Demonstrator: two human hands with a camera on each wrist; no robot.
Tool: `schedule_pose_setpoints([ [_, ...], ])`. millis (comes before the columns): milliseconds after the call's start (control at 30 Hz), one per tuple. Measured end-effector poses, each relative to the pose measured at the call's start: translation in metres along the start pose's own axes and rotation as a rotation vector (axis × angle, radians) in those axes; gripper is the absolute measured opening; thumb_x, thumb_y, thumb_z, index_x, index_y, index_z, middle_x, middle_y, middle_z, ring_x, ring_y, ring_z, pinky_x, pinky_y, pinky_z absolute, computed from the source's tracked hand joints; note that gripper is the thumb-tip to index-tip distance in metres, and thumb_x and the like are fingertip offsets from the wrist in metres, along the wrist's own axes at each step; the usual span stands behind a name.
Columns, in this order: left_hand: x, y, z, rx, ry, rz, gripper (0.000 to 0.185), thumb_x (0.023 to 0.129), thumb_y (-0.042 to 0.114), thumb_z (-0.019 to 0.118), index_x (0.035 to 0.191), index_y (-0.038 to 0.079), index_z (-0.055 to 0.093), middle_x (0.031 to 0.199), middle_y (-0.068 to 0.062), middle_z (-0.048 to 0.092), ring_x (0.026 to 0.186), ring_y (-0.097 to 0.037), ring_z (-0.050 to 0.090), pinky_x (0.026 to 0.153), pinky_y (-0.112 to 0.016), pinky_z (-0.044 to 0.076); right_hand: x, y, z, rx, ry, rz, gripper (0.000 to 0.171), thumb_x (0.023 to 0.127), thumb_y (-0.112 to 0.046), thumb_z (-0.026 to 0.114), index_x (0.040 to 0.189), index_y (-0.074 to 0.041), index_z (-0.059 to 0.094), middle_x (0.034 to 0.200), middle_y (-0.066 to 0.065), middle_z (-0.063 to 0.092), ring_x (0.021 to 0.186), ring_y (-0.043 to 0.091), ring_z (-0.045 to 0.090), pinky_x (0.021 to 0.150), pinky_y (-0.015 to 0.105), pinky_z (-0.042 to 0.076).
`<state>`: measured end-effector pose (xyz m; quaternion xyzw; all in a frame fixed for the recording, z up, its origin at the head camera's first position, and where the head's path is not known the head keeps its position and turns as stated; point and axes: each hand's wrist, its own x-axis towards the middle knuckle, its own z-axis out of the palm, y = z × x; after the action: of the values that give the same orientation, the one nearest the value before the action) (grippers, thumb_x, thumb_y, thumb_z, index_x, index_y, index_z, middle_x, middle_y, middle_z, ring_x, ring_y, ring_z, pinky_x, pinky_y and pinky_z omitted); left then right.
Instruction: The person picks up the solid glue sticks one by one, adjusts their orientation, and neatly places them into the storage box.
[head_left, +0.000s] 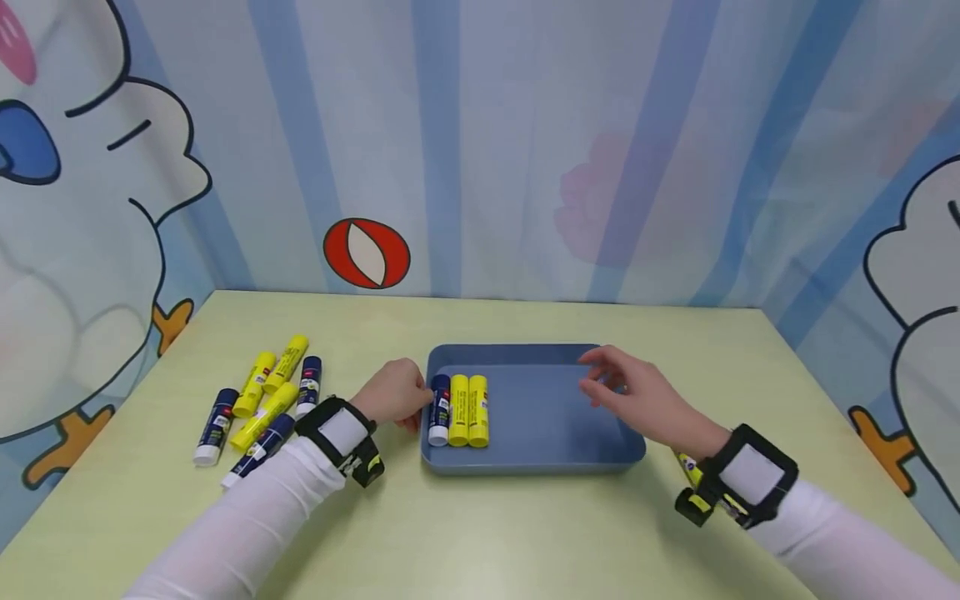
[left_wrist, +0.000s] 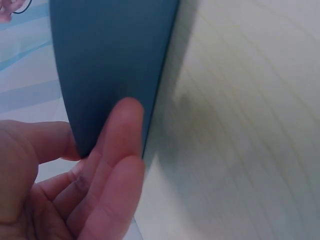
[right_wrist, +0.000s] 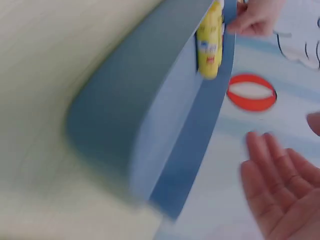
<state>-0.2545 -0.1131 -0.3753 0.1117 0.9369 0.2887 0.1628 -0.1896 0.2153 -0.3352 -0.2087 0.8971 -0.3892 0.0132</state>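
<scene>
Head view, blue tray (head_left: 540, 450), three glue sticks (head_left: 459, 409)

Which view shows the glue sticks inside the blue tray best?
The head view: three glue sticks lie side by side at the blue tray's left end. The right wrist view shows a blurred yellow one; the left wrist view shows only tray wall.

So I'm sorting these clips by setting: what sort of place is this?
Probably a staged tabletop set, not a real room: a pale green table is closed in by a cartoon-print curtain, and on it lie only a blue tray and glue sticks.
</scene>
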Motion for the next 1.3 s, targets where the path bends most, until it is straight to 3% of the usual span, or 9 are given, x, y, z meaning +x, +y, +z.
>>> schedule_pose_setpoints([
  [200, -0.001, 0.001, -0.001, 0.0, -0.006, 0.0, 0.034, 0.094, 0.013, 0.061, 0.062, 0.003, 0.064, 0.05, -0.003, 0.061, 0.047, -0.019, 0.063, 0.046, -0.025, 0.048, -0.034, 0.025, -0.023, -0.368, 0.074, 0.121, 0.047, 0.095, -0.025, 0.064, 0.131, 0.001, 0.05, 0.121, 0.018, 0.059, 0.1, 0.031, 0.061, 0.074, 0.043, 0.053],
  [367, -0.003, 0.003, -0.005, -0.005, -0.024, -0.002, 0.033, 0.094, 0.011, 0.06, 0.062, 0.003, 0.064, 0.052, -0.005, 0.062, 0.047, -0.019, 0.063, 0.046, -0.025, 0.048, -0.057, 0.046, -0.034, -0.512, 0.025, 0.241, 0.057, 0.092, -0.032, 0.066, 0.13, 0.006, 0.049, 0.12, 0.025, 0.057, 0.096, 0.036, 0.062, 0.068, 0.046, 0.053],
  [600, -0.001, 0.004, -0.004, -0.005, -0.019, -0.01, 0.033, 0.093, 0.011, 0.061, 0.062, 0.002, 0.063, 0.052, -0.005, 0.062, 0.047, -0.019, 0.063, 0.047, -0.026, 0.05, -0.072, 0.063, -0.033, -0.566, -0.077, 0.385, 0.064, 0.088, -0.036, 0.069, 0.126, 0.012, 0.047, 0.107, 0.029, 0.059, 0.062, 0.016, 0.058, 0.049, 0.031, 0.045],
  [700, 0.0, 0.003, -0.002, -0.002, -0.008, -0.011, 0.034, 0.093, 0.012, 0.062, 0.061, 0.002, 0.063, 0.05, -0.004, 0.061, 0.046, -0.019, 0.063, 0.046, -0.026, 0.049, -0.075, 0.067, -0.029, -0.568, -0.098, 0.429, 0.063, 0.088, -0.035, 0.069, 0.121, 0.014, 0.048, 0.087, 0.018, 0.061, 0.057, 0.015, 0.054, 0.048, 0.03, 0.044],
  [867, -0.002, 0.003, -0.002, 0.013, 0.004, -0.01, 0.034, 0.094, 0.013, 0.062, 0.061, 0.003, 0.062, 0.049, -0.003, 0.06, 0.047, -0.02, 0.063, 0.043, -0.024, 0.045, -0.078, 0.069, -0.023, -0.529, -0.123, 0.481, 0.051, 0.09, -0.032, 0.067, 0.11, 0.012, 0.05, 0.061, 0.004, 0.047, 0.048, 0.015, 0.047, 0.046, 0.029, 0.039],
  [1067, -0.003, 0.002, -0.001, 0.013, 0.004, -0.012, 0.034, 0.094, 0.012, 0.061, 0.062, 0.003, 0.062, 0.05, -0.004, 0.061, 0.048, -0.02, 0.063, 0.042, -0.023, 0.044, -0.077, 0.07, -0.02, -0.512, -0.122, 0.509, 0.038, 0.09, -0.026, 0.067, 0.1, 0.007, 0.051, 0.063, 0.006, 0.046, 0.051, 0.016, 0.046, 0.048, 0.029, 0.04],
  [1300, -0.002, 0.002, -0.001, 0.005, 0.0, -0.006, 0.034, 0.094, 0.012, 0.061, 0.061, 0.003, 0.062, 0.05, -0.004, 0.061, 0.048, -0.02, 0.063, 0.043, -0.023, 0.045, -0.075, 0.07, -0.019, -0.487, -0.118, 0.543, 0.039, 0.09, -0.025, 0.067, 0.103, 0.009, 0.051, 0.067, 0.007, 0.047, 0.053, 0.017, 0.046, 0.049, 0.029, 0.041],
])
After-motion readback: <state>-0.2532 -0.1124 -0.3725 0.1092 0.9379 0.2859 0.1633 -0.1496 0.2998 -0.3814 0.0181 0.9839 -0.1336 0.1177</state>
